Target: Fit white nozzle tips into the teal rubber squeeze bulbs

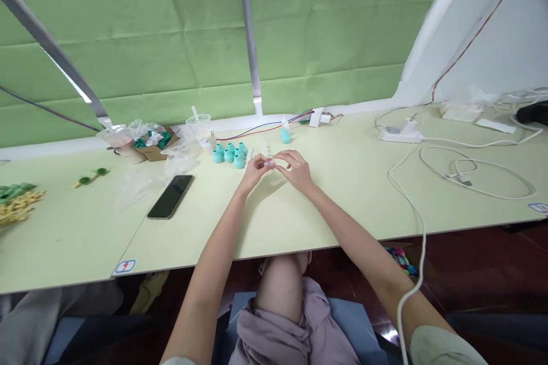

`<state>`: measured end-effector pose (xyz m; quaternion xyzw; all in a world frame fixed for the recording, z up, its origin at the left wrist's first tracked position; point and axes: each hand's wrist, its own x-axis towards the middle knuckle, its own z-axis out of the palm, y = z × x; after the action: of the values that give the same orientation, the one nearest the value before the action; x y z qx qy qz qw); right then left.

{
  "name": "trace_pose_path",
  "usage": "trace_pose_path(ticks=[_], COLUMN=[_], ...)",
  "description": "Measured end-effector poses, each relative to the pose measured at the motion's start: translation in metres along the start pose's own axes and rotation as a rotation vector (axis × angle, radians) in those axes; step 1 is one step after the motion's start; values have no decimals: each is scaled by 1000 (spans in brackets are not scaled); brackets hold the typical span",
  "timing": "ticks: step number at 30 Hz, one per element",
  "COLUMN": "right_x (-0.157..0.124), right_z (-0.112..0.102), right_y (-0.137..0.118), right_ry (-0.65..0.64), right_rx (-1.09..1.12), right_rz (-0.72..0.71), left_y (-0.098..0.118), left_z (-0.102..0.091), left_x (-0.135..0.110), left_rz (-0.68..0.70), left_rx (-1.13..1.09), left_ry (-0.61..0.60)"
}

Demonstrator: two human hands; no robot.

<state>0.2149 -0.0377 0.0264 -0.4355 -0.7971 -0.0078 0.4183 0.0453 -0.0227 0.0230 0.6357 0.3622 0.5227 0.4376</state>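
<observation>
Over the middle of the table, my left hand (257, 170) and my right hand (296, 169) meet at a small whitish translucent piece (269, 163). Both hands are closed on it with thumb and fingertips; its exact kind is too small to tell. Just left of my left hand stands a cluster of several small turquoise vase-shaped pieces (229, 154). Small white pieces (252, 153) lie behind my left hand, partly hidden by it. Farther back, one turquoise piece with a whitish top (285, 132) stands upright by itself.
A phone (170, 197) lies to the left. Behind it are a plastic cup with a straw (200, 128), clear plastic bags (143, 185) and a cardboard box (156, 149). On the right, a power strip (401, 134) trails a white cable (411, 205) over the table edge beside my right arm.
</observation>
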Motion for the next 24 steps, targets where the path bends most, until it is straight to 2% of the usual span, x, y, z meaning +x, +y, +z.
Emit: trace_pose_path(ticks=[2,5,8,11,15,19,21,24], right_x=[4,5,2,-2,2,12,15,15], right_z=[-6,-11,-9,-2,7,9,7,6], right_y=[10,36,62,75,70,50,39,26], right_ry=[39,48,-114,-230,-109,53,86,68], right_rx=[-71,-171,-152,18,260,759,950,1057], right_rz=[36,206,405,478,511,547,521,494], left_y=[1,0,-3,-5,-5,-4,-4,-4], left_z=[-5,-11,-14,-13,-12,-9,-7,-2], left_x=[1,3,2,1,0,0,-1,-1], left_rz=[20,31,1,-33,-76,-86,-99,-110], left_rx=[10,6,-22,-71,-124,-95,-77,-59], left_ry=[49,90,74,24,4,27,19,-1])
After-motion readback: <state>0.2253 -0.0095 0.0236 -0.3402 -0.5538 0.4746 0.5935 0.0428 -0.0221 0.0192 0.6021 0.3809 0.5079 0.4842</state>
